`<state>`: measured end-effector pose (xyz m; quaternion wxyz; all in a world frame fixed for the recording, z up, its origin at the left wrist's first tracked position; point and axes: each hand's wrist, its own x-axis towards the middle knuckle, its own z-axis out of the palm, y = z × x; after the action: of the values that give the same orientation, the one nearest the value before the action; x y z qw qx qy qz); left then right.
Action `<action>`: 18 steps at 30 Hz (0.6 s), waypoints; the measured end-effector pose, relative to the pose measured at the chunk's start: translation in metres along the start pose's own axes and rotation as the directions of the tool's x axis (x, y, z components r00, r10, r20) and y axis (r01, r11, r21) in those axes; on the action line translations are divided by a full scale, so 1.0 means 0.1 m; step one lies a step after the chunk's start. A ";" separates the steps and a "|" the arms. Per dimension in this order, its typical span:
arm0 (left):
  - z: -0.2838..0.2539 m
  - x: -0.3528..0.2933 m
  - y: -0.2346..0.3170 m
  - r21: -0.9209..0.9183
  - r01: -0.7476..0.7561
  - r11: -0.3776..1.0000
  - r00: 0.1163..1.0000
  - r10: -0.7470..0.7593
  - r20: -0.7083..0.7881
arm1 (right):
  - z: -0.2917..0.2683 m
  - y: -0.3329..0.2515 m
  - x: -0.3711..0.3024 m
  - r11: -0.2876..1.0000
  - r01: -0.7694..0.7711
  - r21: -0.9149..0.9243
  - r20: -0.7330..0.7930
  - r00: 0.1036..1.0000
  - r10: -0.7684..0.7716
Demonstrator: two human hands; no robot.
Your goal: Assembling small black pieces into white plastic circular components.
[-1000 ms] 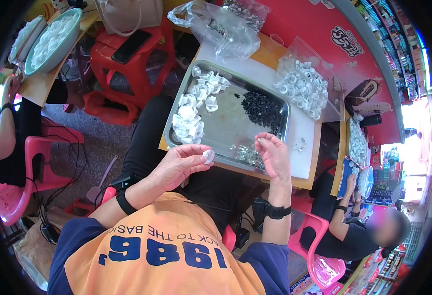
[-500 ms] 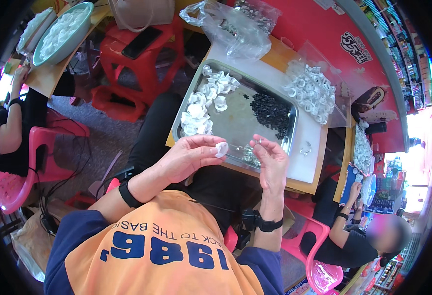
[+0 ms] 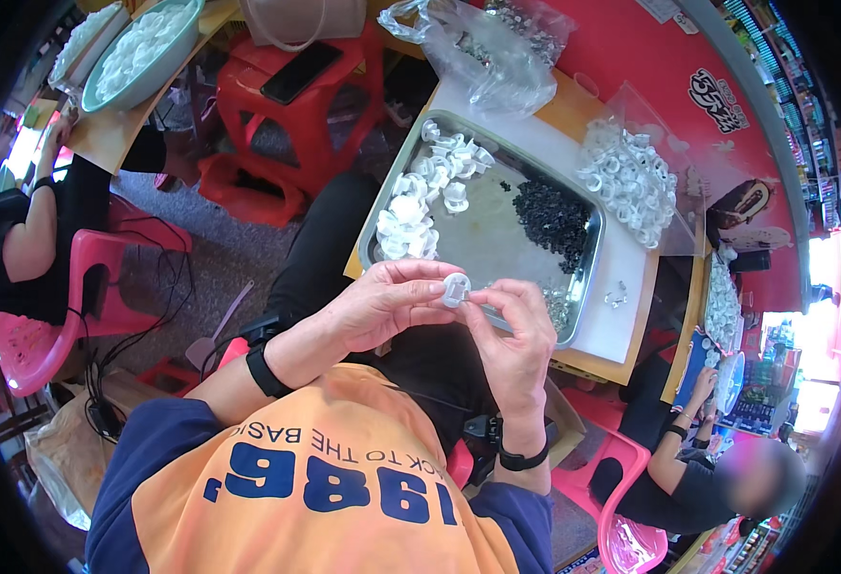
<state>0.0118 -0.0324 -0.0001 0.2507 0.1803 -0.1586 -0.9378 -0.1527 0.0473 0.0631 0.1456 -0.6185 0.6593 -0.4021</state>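
Between thumb and fingers, my left hand (image 3: 392,304) holds a small round white plastic part (image 3: 456,288), its face with a recess turned up. My right hand (image 3: 514,330) is closed in a pinch at the right edge of that part; whatever its fingertips hold is too small to name. Just beyond both hands lies a metal tray (image 3: 487,230). In it are a heap of similar white plastic parts (image 3: 407,230) on the left, a pile of small black pieces (image 3: 554,225) on the right, and small shiny pieces (image 3: 558,308) at the near right corner.
A clear bag of white parts (image 3: 628,187) lies right of the tray, near a few loose metal bits (image 3: 617,295). Behind the tray sits another plastic bag (image 3: 507,72). A phone (image 3: 302,73) rests on a red stool (image 3: 248,77). Co-workers sit at left and right.
My right hand has moved left from beside the tray's small shiny pieces to the white part. The part has moved slightly right in my left hand and now faces up. The whole view has shifted.
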 end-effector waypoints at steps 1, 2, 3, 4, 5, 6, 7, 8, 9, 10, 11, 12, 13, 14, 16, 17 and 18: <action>-0.01 0.00 -0.01 0.022 -0.007 1.000 1.000 0.007 -0.003 | 0.01 0.01 0.00 0.998 0.050 -0.046 -0.005 0.999 -0.050; -0.02 0.01 -0.01 0.022 -0.006 1.000 1.000 0.006 -0.003 | 0.01 0.02 0.00 0.998 0.049 -0.046 -0.005 0.999 -0.049; -0.02 0.01 -0.01 0.036 -0.011 0.999 1.000 0.011 -0.008 | 0.01 0.02 0.00 0.988 0.099 -0.115 0.006 0.995 -0.099; -0.02 0.01 -0.02 0.050 -0.016 0.999 1.000 0.016 -0.013 | 0.02 0.02 0.01 0.972 0.149 -0.182 0.021 0.989 -0.147; -0.02 0.01 -0.03 0.049 -0.016 0.999 1.000 0.016 -0.014 | 0.02 0.03 0.01 0.972 0.148 -0.181 0.022 0.989 -0.147; -0.02 0.01 -0.03 0.097 -0.022 0.995 0.999 0.025 -0.030 | 0.02 0.04 0.00 0.948 0.204 -0.245 0.051 0.979 -0.197; -0.02 0.01 -0.04 0.145 -0.027 0.989 0.998 0.034 -0.046 | 0.02 0.04 0.00 0.916 0.259 -0.305 0.084 0.966 -0.245; -0.02 0.01 -0.04 0.144 -0.026 0.989 0.998 0.033 -0.046 | 0.01 0.04 0.00 0.917 0.258 -0.306 0.084 0.966 -0.244; -0.01 0.01 -0.05 0.171 -0.031 0.985 0.998 0.040 -0.049 | 0.00 0.03 0.00 0.893 0.290 -0.345 0.114 0.957 -0.267; -0.01 0.01 -0.05 0.199 -0.036 0.979 0.997 0.048 -0.053 | -0.01 0.02 0.00 0.866 0.322 -0.382 0.145 0.947 -0.288; 0.00 0.01 -0.06 0.198 -0.034 0.980 0.998 0.046 -0.052 | -0.01 0.01 -0.01 0.867 0.321 -0.383 0.145 0.947 -0.286; 0.00 0.01 -0.06 0.216 -0.043 0.976 0.996 0.057 -0.063 | -0.01 -0.01 -0.01 0.846 0.338 -0.412 0.177 0.941 -0.289; 0.01 0.01 -0.06 0.233 -0.050 0.971 0.995 0.069 -0.073 | -0.01 -0.02 -0.01 0.824 0.355 -0.441 0.208 0.934 -0.291; 0.00 0.01 -0.07 0.233 -0.050 0.971 0.995 0.069 -0.074 | 0.00 -0.04 -0.02 0.825 0.355 -0.440 0.208 0.934 -0.291; -0.02 0.02 -0.09 0.204 -0.044 0.978 0.991 0.069 -0.115 | 0.01 -0.06 -0.04 0.824 0.341 -0.452 0.214 0.939 -0.270; -0.02 0.03 -0.10 0.204 -0.044 0.978 0.991 0.069 -0.116 | 0.02 -0.06 -0.04 0.824 0.341 -0.451 0.215 0.938 -0.271; -0.03 0.03 -0.10 0.153 -0.042 0.987 0.991 0.061 -0.123 | 0.02 -0.05 -0.05 0.836 0.332 -0.436 0.193 0.942 -0.273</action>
<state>0.0061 -0.0263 -0.0072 0.2703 0.2537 -0.2169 -0.9031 -0.1469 0.0516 0.0633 -0.0311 -0.7550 0.6196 -0.2123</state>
